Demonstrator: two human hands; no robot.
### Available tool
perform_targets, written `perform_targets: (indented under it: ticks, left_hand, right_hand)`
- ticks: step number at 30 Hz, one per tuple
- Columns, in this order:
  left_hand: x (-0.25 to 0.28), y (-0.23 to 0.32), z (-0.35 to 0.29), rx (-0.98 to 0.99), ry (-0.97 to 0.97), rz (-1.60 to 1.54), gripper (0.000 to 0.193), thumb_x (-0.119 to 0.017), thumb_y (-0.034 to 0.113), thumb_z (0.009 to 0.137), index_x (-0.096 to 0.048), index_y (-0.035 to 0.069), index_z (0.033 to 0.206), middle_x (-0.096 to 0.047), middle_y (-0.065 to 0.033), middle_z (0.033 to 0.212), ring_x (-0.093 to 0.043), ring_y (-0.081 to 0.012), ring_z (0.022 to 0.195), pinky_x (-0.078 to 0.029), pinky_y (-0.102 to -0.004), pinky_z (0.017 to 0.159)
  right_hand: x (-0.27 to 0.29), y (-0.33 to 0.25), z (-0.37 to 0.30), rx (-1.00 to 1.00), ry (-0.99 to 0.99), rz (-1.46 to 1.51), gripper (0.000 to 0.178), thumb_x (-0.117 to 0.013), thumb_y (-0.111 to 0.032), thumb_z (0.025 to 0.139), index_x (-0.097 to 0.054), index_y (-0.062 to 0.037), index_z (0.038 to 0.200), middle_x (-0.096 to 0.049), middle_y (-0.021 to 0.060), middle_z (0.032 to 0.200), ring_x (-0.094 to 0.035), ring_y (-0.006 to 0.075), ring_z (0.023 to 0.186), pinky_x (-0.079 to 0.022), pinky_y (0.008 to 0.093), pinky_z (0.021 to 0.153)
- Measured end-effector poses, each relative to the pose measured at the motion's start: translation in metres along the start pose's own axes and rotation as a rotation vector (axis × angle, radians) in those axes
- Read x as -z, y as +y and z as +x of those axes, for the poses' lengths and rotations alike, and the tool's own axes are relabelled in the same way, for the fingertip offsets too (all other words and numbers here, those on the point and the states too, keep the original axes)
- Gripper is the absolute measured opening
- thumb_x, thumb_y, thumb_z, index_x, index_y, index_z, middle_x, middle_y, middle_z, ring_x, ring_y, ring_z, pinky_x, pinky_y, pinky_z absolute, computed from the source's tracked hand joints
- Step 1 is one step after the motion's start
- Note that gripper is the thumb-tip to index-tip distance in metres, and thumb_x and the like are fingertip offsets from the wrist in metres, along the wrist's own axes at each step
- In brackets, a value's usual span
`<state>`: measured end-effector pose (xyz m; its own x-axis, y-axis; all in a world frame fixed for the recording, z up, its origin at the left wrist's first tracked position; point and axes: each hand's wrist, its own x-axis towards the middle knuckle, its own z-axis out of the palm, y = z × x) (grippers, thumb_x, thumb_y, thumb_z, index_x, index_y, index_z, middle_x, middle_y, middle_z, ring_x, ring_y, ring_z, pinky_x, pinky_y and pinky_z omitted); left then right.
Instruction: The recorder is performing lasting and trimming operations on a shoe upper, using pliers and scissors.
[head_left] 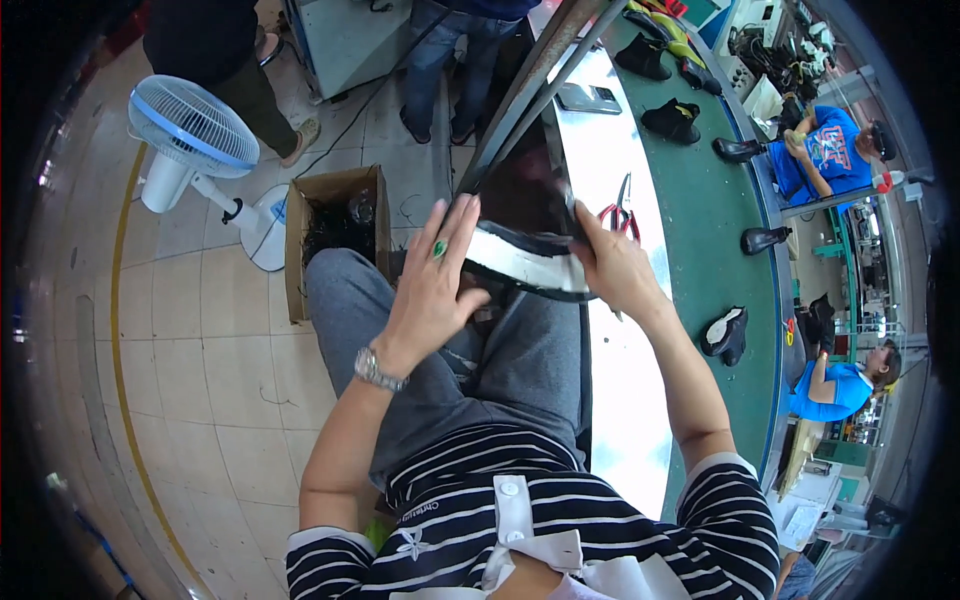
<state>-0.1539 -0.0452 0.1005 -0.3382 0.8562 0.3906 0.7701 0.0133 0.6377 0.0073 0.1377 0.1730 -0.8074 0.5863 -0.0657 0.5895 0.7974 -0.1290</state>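
Observation:
A long black shoe part (525, 262) with a white middle and dark raised edges lies across my lap, above the knees. My right hand (622, 262) grips its right end, thumb and fingers closed round the edge. Against its left end rests my left hand (437, 270), fingers stretched out and thumb apart. That hand wears a green-stoned ring and a metal wristwatch (379, 370). Behind the part is a dark, partly blurred area where I cannot make out details. Red-handled pliers (621, 218) lie on the white bench just beyond my right hand.
A white bench (630, 400) runs along my right, with a phone (588, 98) on it. Beyond is a green conveyor (700, 230) bearing black shoes. A cardboard box (297, 250) and a fan (192, 125) stand left. A metal post (520, 95) rises ahead. Several people are nearby.

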Motion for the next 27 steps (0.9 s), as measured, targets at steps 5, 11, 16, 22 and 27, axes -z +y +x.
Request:
perform_targets:
  ticks: [5, 11, 16, 22, 27]
  left_hand:
    - [0.006, 0.019, -0.061, 0.522, -0.118, -0.549, 0.096, -0.079, 0.035, 0.08, -0.024, -0.004, 0.147, -0.031, -0.0233, 0.148, -0.059, -0.0268, 0.112, -0.057, -0.0326, 0.082]
    - [0.032, -0.009, -0.062, 0.462, 0.154, -0.053, 0.035, -0.054, 0.029, 0.098, -0.065, -0.004, 0.094, -0.063, -0.0197, 0.078, -0.061, -0.0377, 0.072, -0.048, -0.041, 0.064]
    - [0.022, -0.003, -0.077, 0.393, 0.224, -0.158, 0.035, -0.053, 0.028, 0.099, -0.067, -0.004, 0.095, -0.064, -0.0195, 0.073, -0.06, -0.0383, 0.063, -0.047, -0.0416, 0.057]
    - [0.022, 0.02, -0.083, 0.4, 0.054, -0.161, 0.033, -0.051, 0.023, 0.098, -0.063, -0.006, 0.108, -0.064, -0.0204, 0.071, -0.065, -0.0359, 0.068, -0.052, -0.0405, 0.06]
    - [0.004, 0.03, -0.086, 0.389, -0.065, 0.121, 0.044, -0.052, 0.026, 0.098, -0.055, -0.01, 0.123, -0.063, -0.0163, 0.06, -0.066, -0.0306, 0.055, -0.055, -0.0355, 0.056]
  right_hand:
    - [0.02, -0.025, -0.047, -0.055, -0.457, 0.556, 0.053, -0.055, -0.01, 0.094, -0.033, -0.0024, 0.142, -0.07, 0.0172, 0.083, -0.068, 0.0239, 0.06, -0.053, 0.0371, 0.064]
    - [0.018, -0.051, -0.047, 0.13, -0.571, 0.513, 0.062, -0.057, -0.016, 0.097, -0.026, -0.0038, 0.149, -0.071, 0.0112, 0.09, -0.07, 0.0186, 0.072, -0.055, 0.0327, 0.069]
    - [0.021, -0.062, -0.034, 0.344, -0.636, 0.494, 0.062, -0.057, -0.018, 0.097, -0.025, -0.0131, 0.15, -0.064, 0.0187, 0.073, -0.065, 0.0299, 0.061, -0.049, 0.0431, 0.063]
    - [0.051, -0.105, -0.007, 0.342, -0.934, 0.096, 0.065, -0.054, -0.011, 0.094, -0.023, -0.0153, 0.151, -0.061, 0.0181, 0.065, -0.065, 0.0359, 0.065, -0.051, 0.0477, 0.064]
    - [0.044, -0.098, -0.009, 0.465, -0.859, 0.084, 0.069, -0.058, -0.01, 0.093, -0.022, -0.0185, 0.151, -0.063, 0.0198, 0.072, -0.064, 0.0358, 0.059, -0.047, 0.046, 0.056]
